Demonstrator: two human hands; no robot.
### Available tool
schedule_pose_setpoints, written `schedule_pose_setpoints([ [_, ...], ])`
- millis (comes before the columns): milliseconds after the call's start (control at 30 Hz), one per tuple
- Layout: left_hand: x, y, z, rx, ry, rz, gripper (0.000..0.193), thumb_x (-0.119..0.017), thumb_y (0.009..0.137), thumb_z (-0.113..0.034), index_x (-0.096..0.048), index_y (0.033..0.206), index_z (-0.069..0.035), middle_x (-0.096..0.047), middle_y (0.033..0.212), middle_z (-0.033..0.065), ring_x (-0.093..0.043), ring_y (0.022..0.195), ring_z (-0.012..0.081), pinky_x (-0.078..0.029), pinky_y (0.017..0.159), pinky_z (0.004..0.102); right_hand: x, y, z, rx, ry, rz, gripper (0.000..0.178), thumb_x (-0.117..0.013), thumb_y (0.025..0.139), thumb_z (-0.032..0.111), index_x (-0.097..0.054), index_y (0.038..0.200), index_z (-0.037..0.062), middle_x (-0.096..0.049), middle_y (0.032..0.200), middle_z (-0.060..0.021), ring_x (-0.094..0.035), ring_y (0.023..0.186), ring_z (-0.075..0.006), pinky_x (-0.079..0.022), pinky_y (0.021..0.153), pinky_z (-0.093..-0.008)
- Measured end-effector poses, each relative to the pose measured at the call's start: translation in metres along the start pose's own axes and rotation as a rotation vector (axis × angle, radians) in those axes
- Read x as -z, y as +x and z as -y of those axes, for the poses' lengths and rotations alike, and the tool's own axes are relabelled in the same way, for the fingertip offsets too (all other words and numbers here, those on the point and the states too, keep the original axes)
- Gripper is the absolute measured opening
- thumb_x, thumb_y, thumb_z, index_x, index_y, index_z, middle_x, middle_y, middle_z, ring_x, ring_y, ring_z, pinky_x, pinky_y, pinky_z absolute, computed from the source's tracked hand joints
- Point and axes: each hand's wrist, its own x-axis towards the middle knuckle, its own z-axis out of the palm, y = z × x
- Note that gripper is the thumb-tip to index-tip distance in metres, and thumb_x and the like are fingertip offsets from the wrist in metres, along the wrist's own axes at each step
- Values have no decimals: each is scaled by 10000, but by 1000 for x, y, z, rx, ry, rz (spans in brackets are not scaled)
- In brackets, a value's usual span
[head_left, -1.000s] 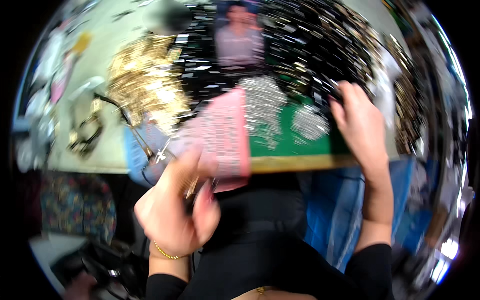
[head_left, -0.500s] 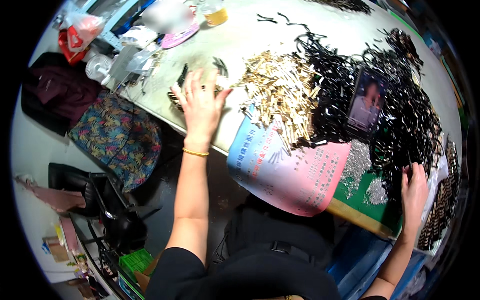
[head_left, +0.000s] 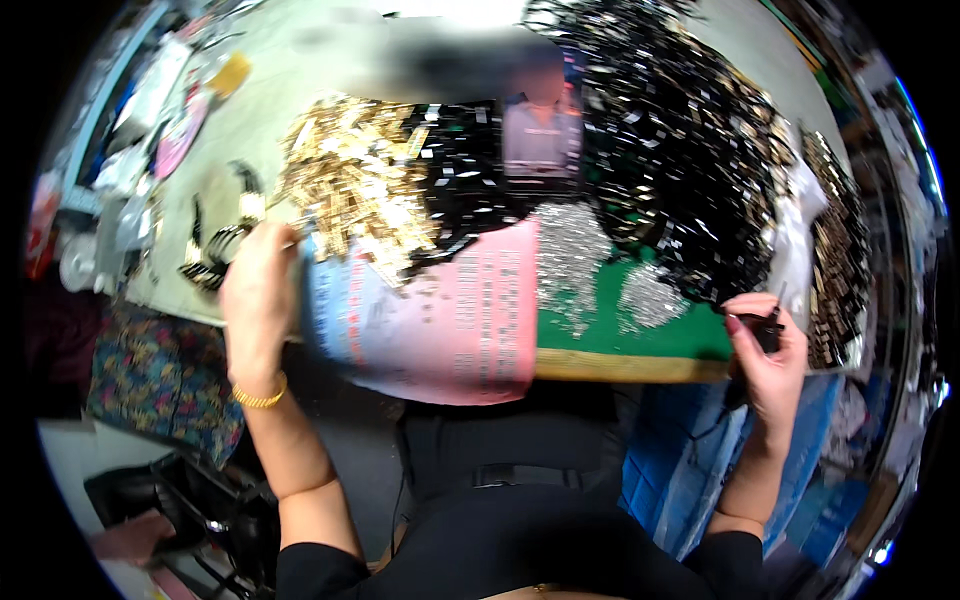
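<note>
A pale tabletop (head_left: 250, 130) fills the upper part of the frame, with a green mat (head_left: 610, 345) at its near edge, right of centre; a chair draped in patterned fabric (head_left: 165, 380) stands at lower left. The gold pieces (head_left: 350, 170), short slender strips, form a heap in the upper left-centre, partly over a blue-and-pink sheet (head_left: 430, 320). The black pieces (head_left: 690, 170) spread across the upper right, around a phone (head_left: 543, 145); two patches of silver bits (head_left: 570, 255) lie below them.

The left hand (head_left: 260, 285), left of centre, has its fingers drawn together rather than spread; blur prevents telling whether they grip anything. Just to its left lies a curved bundle of black and gold strips (head_left: 215, 255). The right hand (head_left: 772, 365), at right, has thumb and fingers closed about a small black object (head_left: 768, 338), whose exact kind cannot be told.

Key relation: the gold heap lies up and to the right of the left fingertips, just beside them, so the left hand is judged the nearer to it. Its strips point in mixed directions, without one common long axis. The black pieces lie close above the right fingers.
</note>
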Motion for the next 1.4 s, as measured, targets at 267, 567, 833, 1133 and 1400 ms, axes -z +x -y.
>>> schedule_pose_setpoints([
  [267, 6, -17, -190, -22, -1136, 417, 115, -609, 986, -5, -650, 1092, 5, -657, 920, 134, -656, 772, 258, -528, 714, 327, -48, -21, 22, -255, 632, 235, 84, -713, 943, 18, -655, 1002, 8, -722, 947, -73, -606, 674, -57, -488, 593, -204],
  [567, -21, -39, -241, 36, -1346, 546, 68, -616, 1010, -54, -638, 1009, 10, -695, 868, 129, -672, 714, 277, -525, 670, 341, -59, -28, 11, -391, 699, 283, 129, -727, 967, 116, -660, 1012, 15, -655, 795, -4, -566, 566, -33, -424, 494, -190],
  [833, -23, -43, -238, -51, -1280, 468, 40, -642, 982, -35, -649, 1000, 0, -688, 841, 120, -662, 694, 277, -514, 643, 348, -60, -31, 10, -443, 740, 296, 121, -731, 970, 125, -668, 1003, 26, -638, 760, 0, -566, 551, -38, -417, 485, -192],
  [1133, -30, -42, -239, -77, -1265, 409, 40, -655, 965, -25, -657, 997, -1, -686, 828, 115, -650, 678, 278, -505, 628, 350, -60, -35, 7, -478, 709, 316, 142, -741, 964, 123, -650, 1009, 24, -650, 774, 0, -563, 563, -34, -429, 492, -193],
  [1400, -29, -42, -238, -79, -1265, 446, 54, -642, 969, -19, -660, 1018, -5, -692, 842, 109, -666, 691, 282, -517, 634, 356, -62, -35, 5, -400, 741, 275, 110, -723, 967, 84, -644, 1005, 18, -673, 848, -14, -569, 581, -33, -440, 500, -190],
])
